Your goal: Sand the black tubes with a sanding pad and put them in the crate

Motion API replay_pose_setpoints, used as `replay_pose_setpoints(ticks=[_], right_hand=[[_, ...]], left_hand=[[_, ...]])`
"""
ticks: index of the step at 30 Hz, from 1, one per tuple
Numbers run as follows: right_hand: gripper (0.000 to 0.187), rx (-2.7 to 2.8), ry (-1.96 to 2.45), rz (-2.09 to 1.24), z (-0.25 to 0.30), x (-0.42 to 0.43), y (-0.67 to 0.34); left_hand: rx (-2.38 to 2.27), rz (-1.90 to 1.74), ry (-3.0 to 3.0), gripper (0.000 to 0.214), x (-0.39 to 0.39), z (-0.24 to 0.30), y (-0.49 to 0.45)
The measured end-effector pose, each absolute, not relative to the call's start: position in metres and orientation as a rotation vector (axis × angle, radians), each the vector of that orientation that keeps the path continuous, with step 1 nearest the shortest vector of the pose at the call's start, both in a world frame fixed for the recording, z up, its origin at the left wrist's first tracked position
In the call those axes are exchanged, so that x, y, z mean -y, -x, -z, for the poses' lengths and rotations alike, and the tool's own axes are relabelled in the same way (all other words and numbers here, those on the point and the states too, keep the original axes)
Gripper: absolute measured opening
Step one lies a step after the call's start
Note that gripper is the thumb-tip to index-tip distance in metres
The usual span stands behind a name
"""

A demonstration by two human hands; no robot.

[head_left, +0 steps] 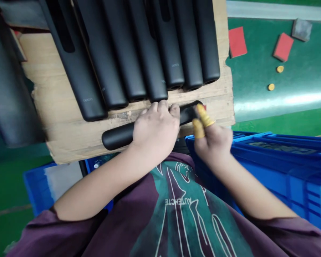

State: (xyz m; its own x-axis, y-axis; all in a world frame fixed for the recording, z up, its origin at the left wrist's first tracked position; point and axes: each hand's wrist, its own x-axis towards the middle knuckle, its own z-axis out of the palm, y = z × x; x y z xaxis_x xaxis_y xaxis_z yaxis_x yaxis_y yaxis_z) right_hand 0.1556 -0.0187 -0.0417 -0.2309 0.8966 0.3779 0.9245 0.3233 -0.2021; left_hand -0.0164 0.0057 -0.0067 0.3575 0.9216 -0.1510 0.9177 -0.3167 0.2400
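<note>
A long black plastic housing point(117, 136) with rounded ends lies across the near edge of a cardboard sheet point(219, 103). My left hand point(157, 126) is closed over its middle, fingers curled around the far side. At its right end, my right hand point(212, 134) has yellow finger covers on thumb and forefinger. These pinch a small dark piece point(196, 111) with a bit of red at its edge, against the housing; blur and fingers hide its exact kind. Beyond my hands, several similar black housings point(117, 71) lie side by side, some with small pale lettering.
On the green tabletop point(259, 71) at right lie two red square pads point(283, 46), a grey block point(302, 29) and two small yellow rings point(280, 69). Blue crates point(273, 171) stand at lower right, another blue bin point(33, 189) at lower left. A blurred dark object point(13, 82) fills the left edge.
</note>
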Motion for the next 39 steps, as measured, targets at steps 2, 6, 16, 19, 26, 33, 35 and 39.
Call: replay_pose_setpoints(ticks=[2, 6, 16, 19, 26, 33, 35, 39], right_hand=[[0.037, 2.218, 1.528, 0.057, 0.044, 0.02, -0.156], [0.039, 2.136, 1.656, 0.097, 0.043, 0.019, -0.155], [0.043, 2.181, 1.753, 0.028, 0.031, 0.014, -0.154], [0.043, 2.228, 1.698, 0.011, 0.031, 0.017, -0.152], [0.042, 2.244, 1.676, 0.042, 0.029, 0.015, -0.151], [0.038, 2.216, 1.621, 0.056, 0.027, 0.021, -0.151], [0.039, 2.269, 1.597, 0.078, 0.028, 0.022, -0.15], [0.039, 2.195, 1.694, 0.174, 0.03, 0.023, -0.15]], left_hand=[[-1.622, -0.027, -2.338, 0.027, -0.006, 0.007, 0.017], [-1.641, -0.043, -2.354, 0.027, -0.005, 0.009, 0.016], [-1.69, -0.19, -2.381, 0.038, 0.011, 0.021, 0.011], [-1.686, -0.237, -2.368, 0.039, 0.014, 0.025, 0.011], [-1.694, -0.29, -2.431, 0.041, 0.018, 0.031, 0.01], [-1.698, -0.307, -2.393, 0.043, 0.021, 0.029, 0.009], [-1.705, -0.304, -2.412, 0.043, 0.022, 0.029, 0.009], [-1.726, -0.369, -2.495, 0.04, 0.022, 0.032, 0.009]])
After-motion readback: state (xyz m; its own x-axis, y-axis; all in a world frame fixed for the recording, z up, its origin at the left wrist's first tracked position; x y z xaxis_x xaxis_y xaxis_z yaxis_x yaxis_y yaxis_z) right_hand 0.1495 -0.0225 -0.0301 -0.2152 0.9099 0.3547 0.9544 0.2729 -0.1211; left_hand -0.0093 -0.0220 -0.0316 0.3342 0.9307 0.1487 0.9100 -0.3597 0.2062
